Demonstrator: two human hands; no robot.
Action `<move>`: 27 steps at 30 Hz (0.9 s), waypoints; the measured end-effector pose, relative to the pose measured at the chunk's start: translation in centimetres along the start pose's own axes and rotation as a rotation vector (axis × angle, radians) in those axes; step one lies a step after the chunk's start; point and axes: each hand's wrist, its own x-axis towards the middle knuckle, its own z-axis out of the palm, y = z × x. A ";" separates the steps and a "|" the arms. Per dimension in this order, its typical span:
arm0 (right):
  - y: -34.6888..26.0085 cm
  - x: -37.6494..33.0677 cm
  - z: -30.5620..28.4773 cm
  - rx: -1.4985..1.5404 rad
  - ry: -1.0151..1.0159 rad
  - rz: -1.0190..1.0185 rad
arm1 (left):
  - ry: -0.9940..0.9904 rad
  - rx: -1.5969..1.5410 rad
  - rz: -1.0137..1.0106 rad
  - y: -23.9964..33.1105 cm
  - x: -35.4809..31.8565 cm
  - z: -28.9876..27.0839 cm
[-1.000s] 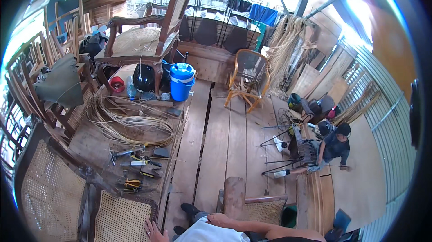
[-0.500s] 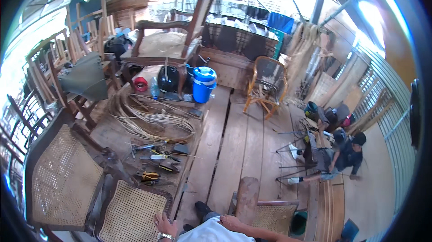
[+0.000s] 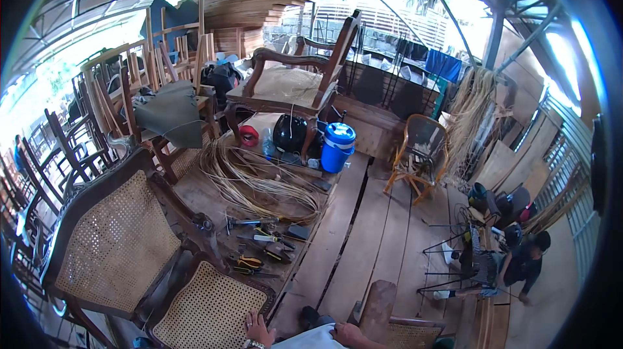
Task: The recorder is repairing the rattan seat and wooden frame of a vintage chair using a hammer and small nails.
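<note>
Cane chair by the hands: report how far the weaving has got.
Done: the cane chair's back and seat look fully woven. In hand: nothing; the left hand and right hand show no tool. Left: the rattan coil lies loose on the platform, with pliers nearby.

No packages, signs or screens are to be seen. A pale label is borne on the blue cylindrical drink cooler standing on the worktop.
</note>
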 end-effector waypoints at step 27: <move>-1.0 17.0 -19.6 -0.032 -0.096 -0.688 | 0.339 -0.242 -0.619 13.5 1.1 0.0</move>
